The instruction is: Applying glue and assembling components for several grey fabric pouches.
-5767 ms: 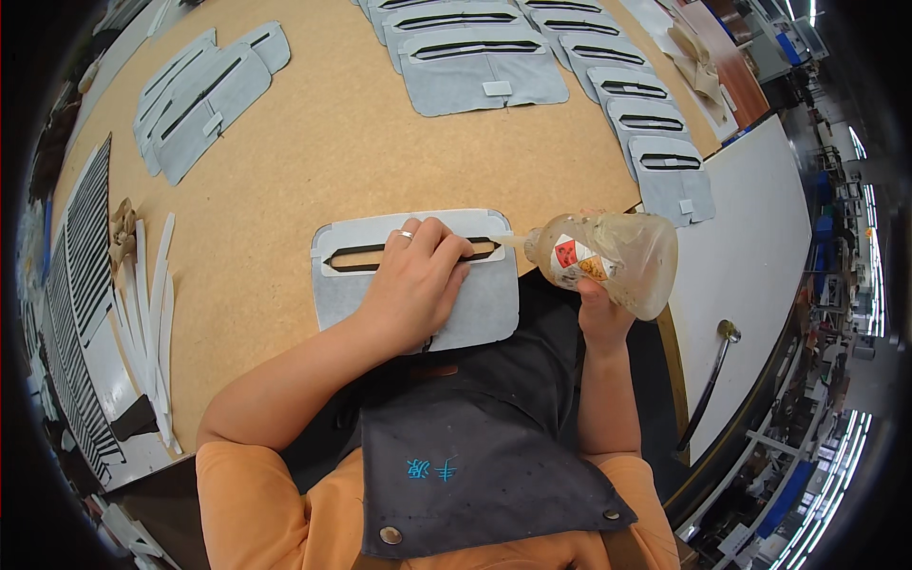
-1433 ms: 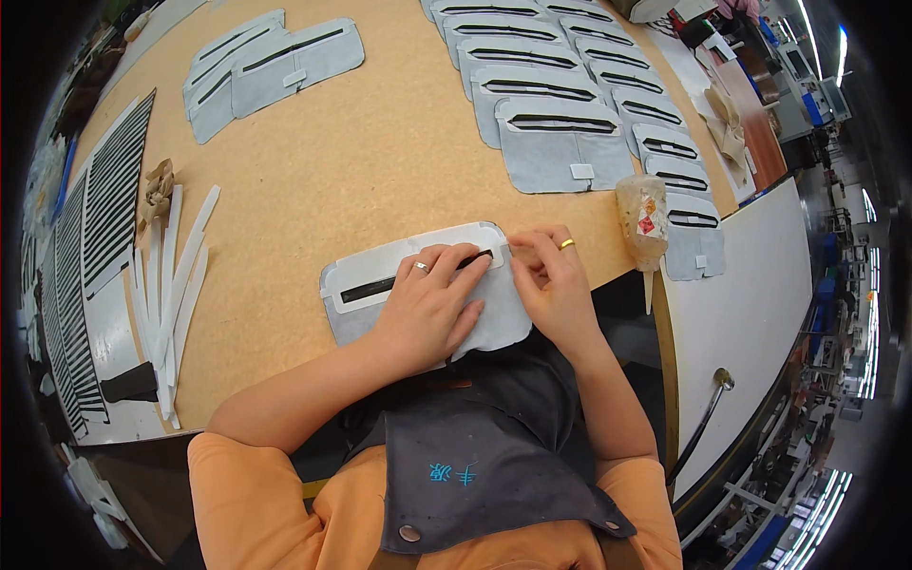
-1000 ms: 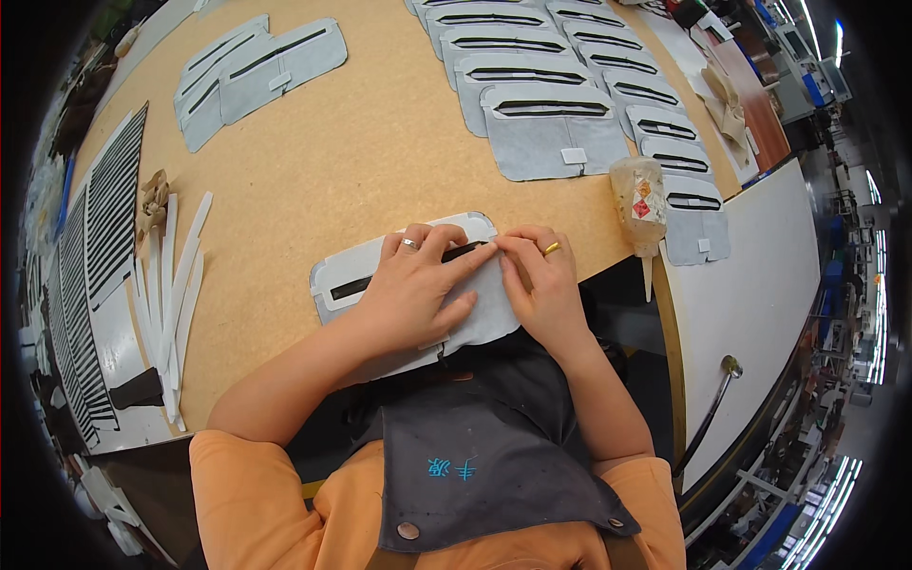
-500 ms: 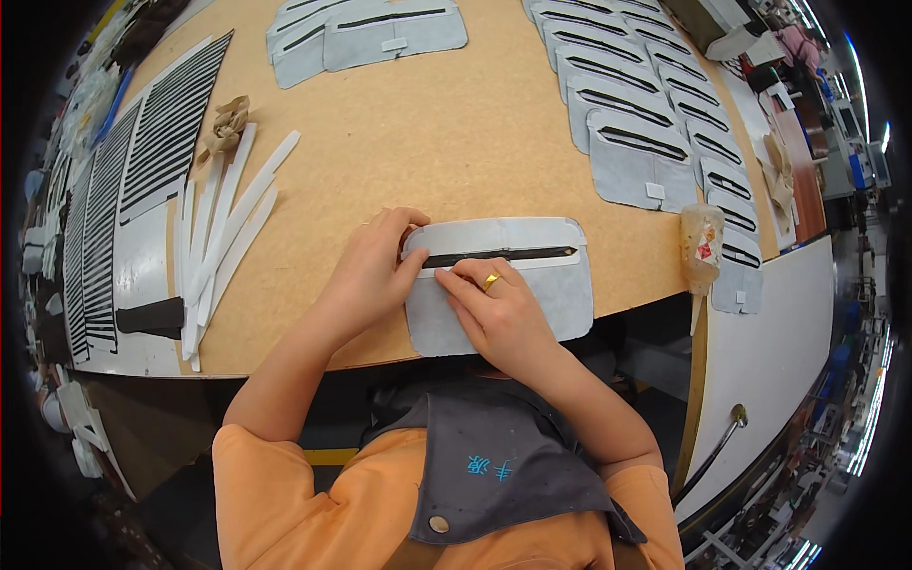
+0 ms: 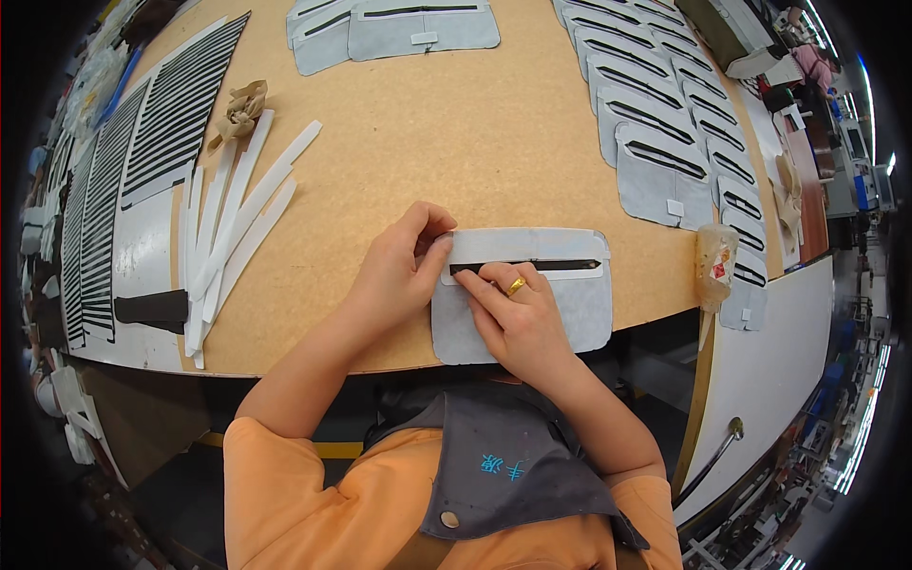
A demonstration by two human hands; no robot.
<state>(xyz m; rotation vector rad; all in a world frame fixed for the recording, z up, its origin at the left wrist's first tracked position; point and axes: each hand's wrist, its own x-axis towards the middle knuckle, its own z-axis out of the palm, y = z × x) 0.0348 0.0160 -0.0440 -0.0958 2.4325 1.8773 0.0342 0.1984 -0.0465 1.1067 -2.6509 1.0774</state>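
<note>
A light grey panel (image 5: 532,323) with rounded corners lies at the table's front edge. A white strip (image 5: 570,275) crosses it, bearing a black zipper-like band (image 5: 560,267). My left hand (image 5: 404,261) is at the panel's upper left corner, thumb and forefinger closed on its edge; the fingertips partly hide that corner. My right hand (image 5: 522,309), wearing a gold ring, rests on the panel with curled fingers. Its fingertips press at the left end of the black band, covering part of it.
Similar grey panels (image 5: 660,185) overlap in rows at the right, and others (image 5: 423,28) lie at the back. A glue-stained bottle (image 5: 714,266) stands at the right edge. White strips (image 5: 237,228), a black piece (image 5: 152,309), crumpled brown paper (image 5: 242,109) and black-striped sheets (image 5: 180,104) are left.
The whole view has shifted, so the table things appear farther right. My left thumb has moved up from beside the black band toward the forefinger at the corner. My right fingers stay on the band.
</note>
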